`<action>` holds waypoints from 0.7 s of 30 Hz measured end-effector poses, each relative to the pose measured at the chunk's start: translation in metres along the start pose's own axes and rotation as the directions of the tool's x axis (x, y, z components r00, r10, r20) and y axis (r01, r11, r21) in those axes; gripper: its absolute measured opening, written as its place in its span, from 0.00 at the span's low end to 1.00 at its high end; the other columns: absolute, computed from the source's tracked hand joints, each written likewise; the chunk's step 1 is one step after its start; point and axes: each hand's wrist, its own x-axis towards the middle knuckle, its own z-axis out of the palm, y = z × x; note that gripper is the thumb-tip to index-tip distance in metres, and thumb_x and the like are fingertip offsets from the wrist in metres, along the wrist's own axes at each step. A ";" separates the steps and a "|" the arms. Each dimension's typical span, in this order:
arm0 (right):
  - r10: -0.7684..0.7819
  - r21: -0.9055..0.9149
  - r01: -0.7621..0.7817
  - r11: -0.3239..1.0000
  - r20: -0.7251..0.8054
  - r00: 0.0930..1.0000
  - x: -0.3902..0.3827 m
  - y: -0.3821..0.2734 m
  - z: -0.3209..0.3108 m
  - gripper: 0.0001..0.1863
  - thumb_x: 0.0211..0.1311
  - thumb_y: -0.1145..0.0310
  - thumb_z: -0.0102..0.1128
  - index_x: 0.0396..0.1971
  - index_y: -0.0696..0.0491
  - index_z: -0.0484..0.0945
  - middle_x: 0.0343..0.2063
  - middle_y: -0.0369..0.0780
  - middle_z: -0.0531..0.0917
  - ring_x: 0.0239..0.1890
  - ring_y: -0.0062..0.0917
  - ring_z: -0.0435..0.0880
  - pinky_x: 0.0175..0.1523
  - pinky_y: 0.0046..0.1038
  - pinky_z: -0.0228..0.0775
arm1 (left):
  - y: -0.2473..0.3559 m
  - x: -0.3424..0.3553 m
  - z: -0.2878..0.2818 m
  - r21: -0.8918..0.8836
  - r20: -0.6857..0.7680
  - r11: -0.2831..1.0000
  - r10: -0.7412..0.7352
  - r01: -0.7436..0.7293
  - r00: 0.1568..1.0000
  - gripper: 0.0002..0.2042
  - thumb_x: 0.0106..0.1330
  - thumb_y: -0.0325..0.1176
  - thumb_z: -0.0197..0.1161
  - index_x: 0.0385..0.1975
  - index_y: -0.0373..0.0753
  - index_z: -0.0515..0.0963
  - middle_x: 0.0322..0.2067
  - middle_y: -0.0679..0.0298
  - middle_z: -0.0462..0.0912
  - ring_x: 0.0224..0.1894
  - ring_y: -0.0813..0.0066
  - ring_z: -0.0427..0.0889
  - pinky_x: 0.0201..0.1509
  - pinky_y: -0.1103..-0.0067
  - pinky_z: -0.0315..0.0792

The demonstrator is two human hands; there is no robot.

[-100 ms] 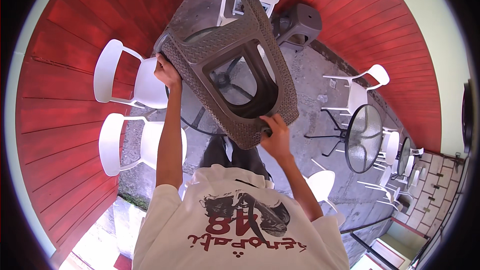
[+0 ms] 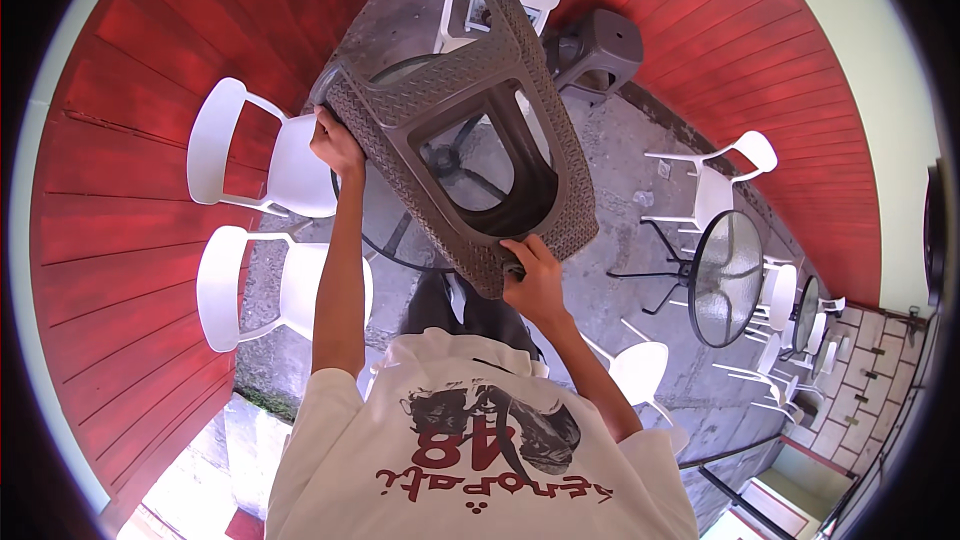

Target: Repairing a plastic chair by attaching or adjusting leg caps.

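A grey-brown plastic stool [image 2: 410,100] with a textured surface and a large opening is held up tilted above a round glass table [image 2: 390,220]. My left hand [image 2: 337,145] is closed on its upper left edge. My right hand [image 2: 532,278] grips the lower part near the opening; its fingertips curl over the plastic, and what lies under the palm is hidden.
White chairs [image 2: 215,140] stand left, behind and right of me. A second dark stool [image 2: 610,45] is at the back. More glass tables [image 2: 722,275] line the right side. Red plank walls [image 2: 120,240] curve around the concrete floor [image 2: 635,140].
My right hand has moved slightly to the left along the stool's lower part. The stool and my left hand are nearly unchanged.
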 end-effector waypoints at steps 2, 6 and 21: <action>-0.004 0.001 0.004 1.000 0.024 1.000 0.007 0.004 -0.005 0.25 0.40 0.86 0.62 0.44 0.55 0.84 0.32 0.46 0.79 0.33 0.46 0.82 0.40 0.39 0.76 | 0.003 -0.001 -0.001 0.000 0.003 1.000 0.020 -0.020 1.000 0.29 0.81 0.48 0.48 0.40 0.22 0.83 0.23 0.49 0.84 0.26 0.71 0.74 0.35 0.65 0.71; 0.031 -0.104 -0.038 0.994 -0.064 0.997 0.027 0.029 -0.044 0.25 0.40 0.86 0.62 0.44 0.55 0.84 0.31 0.45 0.78 0.33 0.46 0.82 0.39 0.39 0.75 | 0.004 -0.001 -0.006 -0.012 -0.002 1.000 0.008 -0.008 1.000 0.29 0.81 0.47 0.49 0.31 0.21 0.80 0.17 0.54 0.76 0.24 0.73 0.68 0.30 0.65 0.66; -0.243 0.012 0.248 0.969 0.251 0.937 0.052 -0.017 0.030 0.27 0.40 0.83 0.61 0.47 0.53 0.84 0.35 0.43 0.78 0.38 0.43 0.82 0.42 0.39 0.76 | 0.010 -0.007 0.003 -0.072 -0.091 0.997 0.033 -0.039 0.995 0.29 0.80 0.46 0.51 0.25 0.22 0.76 0.13 0.57 0.65 0.22 0.74 0.60 0.27 0.65 0.59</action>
